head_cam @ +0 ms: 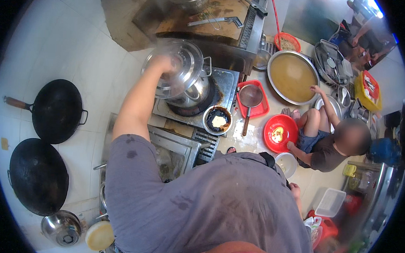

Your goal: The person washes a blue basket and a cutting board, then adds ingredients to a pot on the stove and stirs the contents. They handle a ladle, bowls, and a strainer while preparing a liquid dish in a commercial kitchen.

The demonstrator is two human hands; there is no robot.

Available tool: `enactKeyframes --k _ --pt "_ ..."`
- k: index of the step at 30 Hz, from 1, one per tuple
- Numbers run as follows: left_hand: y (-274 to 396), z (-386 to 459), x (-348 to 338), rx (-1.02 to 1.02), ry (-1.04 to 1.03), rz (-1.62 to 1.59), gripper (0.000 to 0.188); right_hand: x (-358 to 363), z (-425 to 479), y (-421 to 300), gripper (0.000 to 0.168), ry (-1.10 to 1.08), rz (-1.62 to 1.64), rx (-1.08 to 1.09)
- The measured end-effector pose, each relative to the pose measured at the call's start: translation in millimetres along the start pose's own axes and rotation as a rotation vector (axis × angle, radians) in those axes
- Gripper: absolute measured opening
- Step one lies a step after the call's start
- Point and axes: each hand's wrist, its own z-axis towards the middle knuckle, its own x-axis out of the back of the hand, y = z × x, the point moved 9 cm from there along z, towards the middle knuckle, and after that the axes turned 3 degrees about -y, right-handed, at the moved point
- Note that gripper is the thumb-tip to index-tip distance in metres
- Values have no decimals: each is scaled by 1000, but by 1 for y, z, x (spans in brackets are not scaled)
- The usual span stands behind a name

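Observation:
My left hand point(164, 64) reaches forward and grips the knob of a round metal pot lid point(187, 70). The lid is tilted above a stainless steel stockpot point(198, 89), and steam blurs my fingers. The pot stands on a stained metal stove point(224, 82). At the stove's near corner sits a metal bowl point(231, 127) with dark liquid and a pale lump inside. My right hand point(295, 190) hangs low beside my hip, partly hidden by my body, so its grip is unclear.
A seated person point(325, 154) is to the right, one hand at a red plastic basin point(271, 129), the other at a large metal basin point(295, 68) of brownish liquid. A strainer point(251, 96) rests on a red basket point(264, 107). Two black woks point(57, 111) hang left.

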Motion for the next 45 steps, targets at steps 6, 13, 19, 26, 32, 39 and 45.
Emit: enactKeyframes --k 6,13,19,26,32,39,45 --pt "-13 8 -1 -113 56 -229 44 8 -12 -4 24 7 -7 -45" --pt "-66 -56 56 59 146 -354 53 6 17 24 24 -27 -52 52" --pt "-114 -188 78 149 239 -546 54 7 78 35 25 -124 -100 70" --pt "-114 -320 -47 294 204 -461 48 18 136 35 26 -258 -55 64" --pt "-29 -348 -181 425 11 -429 57 1 111 -58 23 -265 -325 164" --pt "23 -351 -276 506 -49 -567 60 -33 57 -145 20 -277 -396 120" --pt "34 -342 -292 560 -40 -605 60 -55 41 -161 20 -266 -467 93"
